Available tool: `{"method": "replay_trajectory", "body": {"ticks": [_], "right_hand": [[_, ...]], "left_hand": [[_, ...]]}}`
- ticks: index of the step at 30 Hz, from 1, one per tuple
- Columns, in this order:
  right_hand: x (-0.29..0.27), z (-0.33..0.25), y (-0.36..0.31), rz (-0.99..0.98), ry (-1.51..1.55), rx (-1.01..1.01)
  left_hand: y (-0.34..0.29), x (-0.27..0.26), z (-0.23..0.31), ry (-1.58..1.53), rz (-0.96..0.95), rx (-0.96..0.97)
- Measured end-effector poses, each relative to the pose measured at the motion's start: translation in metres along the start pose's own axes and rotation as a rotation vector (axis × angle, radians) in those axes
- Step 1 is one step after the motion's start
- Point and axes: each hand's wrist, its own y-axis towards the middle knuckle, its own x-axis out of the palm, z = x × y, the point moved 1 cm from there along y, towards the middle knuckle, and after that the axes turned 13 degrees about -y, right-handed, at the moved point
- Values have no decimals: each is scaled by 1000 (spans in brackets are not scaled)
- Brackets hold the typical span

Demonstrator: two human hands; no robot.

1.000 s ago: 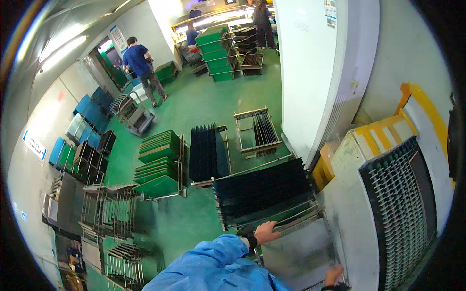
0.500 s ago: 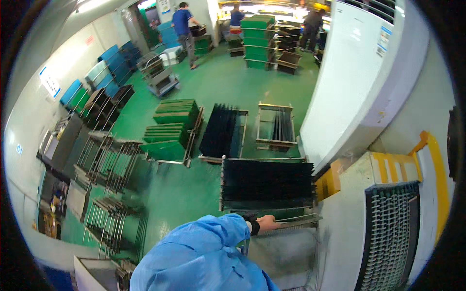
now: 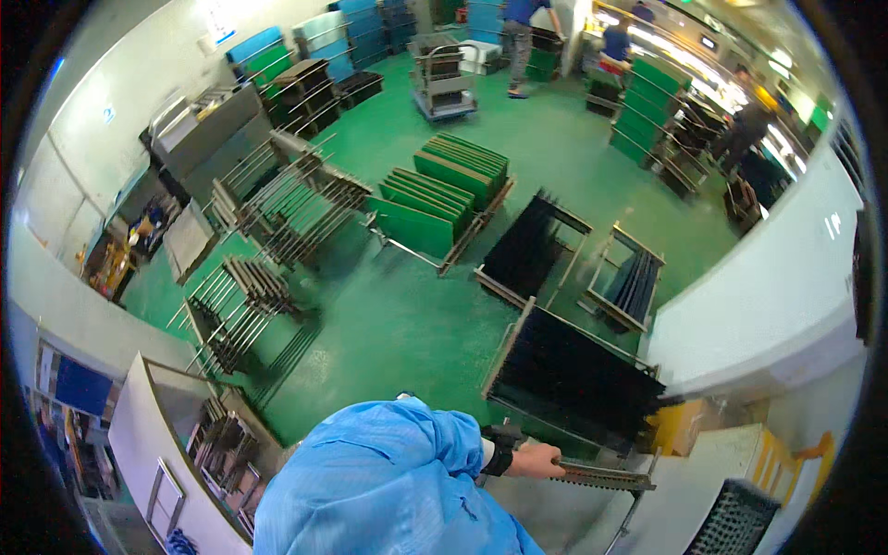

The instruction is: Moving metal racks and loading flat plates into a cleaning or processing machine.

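My left arm, in a blue sleeve with a black band at the wrist, reaches up from the lower edge and bends to the right. My left hand (image 3: 535, 460) is closed round the near end of a toothed metal bar (image 3: 606, 476). This bar looks like the top rail of a metal rack, and a thin metal rod (image 3: 631, 514) runs down from its far end. Just beyond it stands a rack filled with dark upright panels (image 3: 573, 375). My right hand is out of view.
Green boards stand in a rack (image 3: 425, 217) on the green floor, near more dark-panel racks (image 3: 527, 245). Empty metal racks (image 3: 245, 310) stand at left. A white cabinet (image 3: 162, 453) is lower left, a white wall (image 3: 749, 324) at right. People work at the back.
My view has turned left, so the room has swung right and tilted. My left hand still grips the rack's bar, now lower and farther right in the picture.
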Motion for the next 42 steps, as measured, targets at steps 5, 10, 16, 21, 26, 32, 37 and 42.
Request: {"method": "replay_trajectory", "body": {"ticks": [5,10,16,21,26,32,37,42], "right_hand": [[-27,-82,-19,15,-13,-83],[-59,-164,-52,30,-18,-155],[-111,-241,-83,33,-22,-239],[-181,-356,-124,-40,79,-651],[-171,-502,-162,-249,872,-869],[-155,-641,-189,-418,762,-1057],[-124,-738,-186,-508,641,-1183],[-120,-827,-210,-608,628,-1254]], "left_hand": [[-47,-89,-7,-119,62,46],[-122,-219,-6,-311,306,65],[-193,-360,-73,-385,763,85],[-278,-442,-147,-665,1202,98],[-364,-481,-179,-944,1367,153],[-426,-484,-216,-1194,1672,245],[-454,-486,-218,-1253,1854,296],[-457,-518,-195,-1252,1996,285]]}}
